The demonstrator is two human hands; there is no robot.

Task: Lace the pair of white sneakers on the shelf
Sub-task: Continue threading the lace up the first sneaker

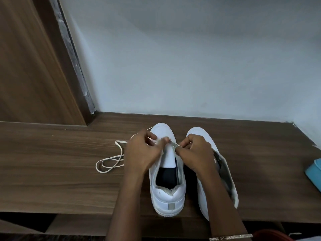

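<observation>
Two white sneakers stand side by side on a brown wooden shelf (52, 180), toes toward the wall. The left sneaker (167, 195) has a dark insole and a raised white tongue. The right sneaker (225, 178) is partly hidden under my right forearm. A white lace (111, 162) lies looped on the shelf to the left and runs up under my left hand (144, 152), which pinches it at the left sneaker's eyelets. My right hand (196, 152) pinches the lace tip on the other side of the tongue.
A pale wall rises just behind the toes. A wooden panel (34, 66) stands at the left. A light blue object (314, 173) sits at the shelf's right edge. The shelf's front edge runs just below the heels.
</observation>
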